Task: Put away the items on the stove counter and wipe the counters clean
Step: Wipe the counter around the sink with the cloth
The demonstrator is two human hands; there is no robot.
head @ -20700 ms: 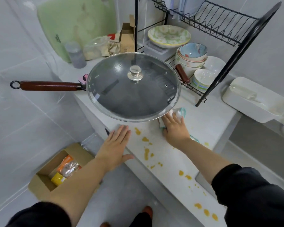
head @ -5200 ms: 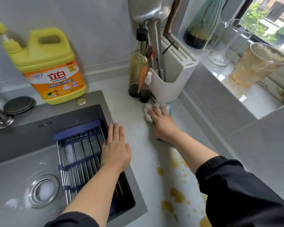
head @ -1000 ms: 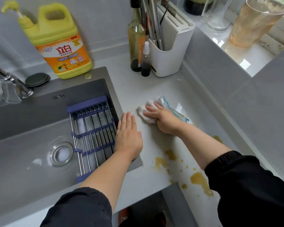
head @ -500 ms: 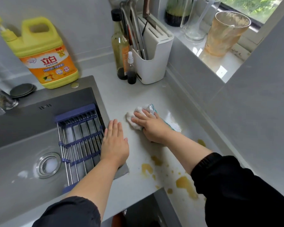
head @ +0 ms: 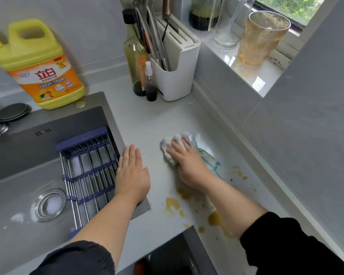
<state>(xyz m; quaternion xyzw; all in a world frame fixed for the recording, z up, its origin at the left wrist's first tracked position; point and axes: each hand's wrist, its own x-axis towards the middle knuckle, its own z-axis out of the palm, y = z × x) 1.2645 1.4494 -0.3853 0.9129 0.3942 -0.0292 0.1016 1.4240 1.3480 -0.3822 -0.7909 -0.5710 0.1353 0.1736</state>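
Wiping is the step in hand: the right hand [head: 189, 165] presses the cloth [head: 180, 136] with nearly straight fingers on the bench [head: 157, 120] at frame centre. The left hand [head: 131, 173] lies flat and holds nothing. The next move probably calls for the yellow stains [head: 172, 204] lower in the frame.

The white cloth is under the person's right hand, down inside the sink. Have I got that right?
Not quite. The head view shows the white cloth under the right hand, but it lies on the counter beside the sink, not inside it.
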